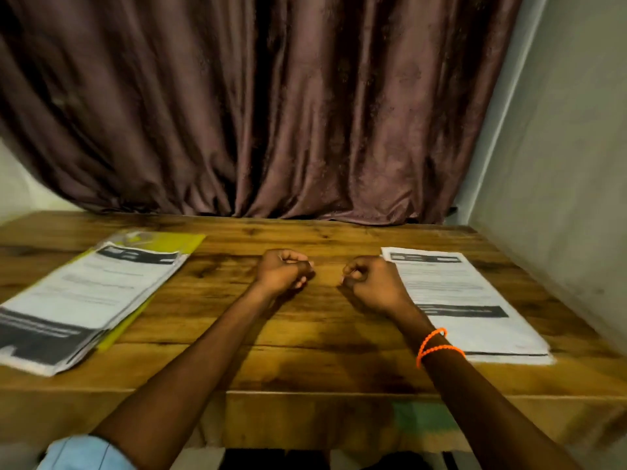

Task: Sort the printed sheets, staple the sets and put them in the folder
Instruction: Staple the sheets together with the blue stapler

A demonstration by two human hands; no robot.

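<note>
A stack of printed sheets (88,300) lies at the left of the wooden table (305,351), on top of a yellow folder (176,244) with a clear plastic cover. A second stack of printed sheets (464,300) lies at the right. My left hand (283,271) and my right hand (371,281) rest on the table between the two stacks, both with fingers curled into loose fists and nothing visible in them. My right hand sits just beside the right stack's near-left edge. No stapler is in view.
A dark purple curtain (271,113) hangs right behind the table's far edge. A pale wall (559,164) closes off the right side. An orange bead bracelet (437,346) is on my right wrist. The table's front edge runs below my forearms.
</note>
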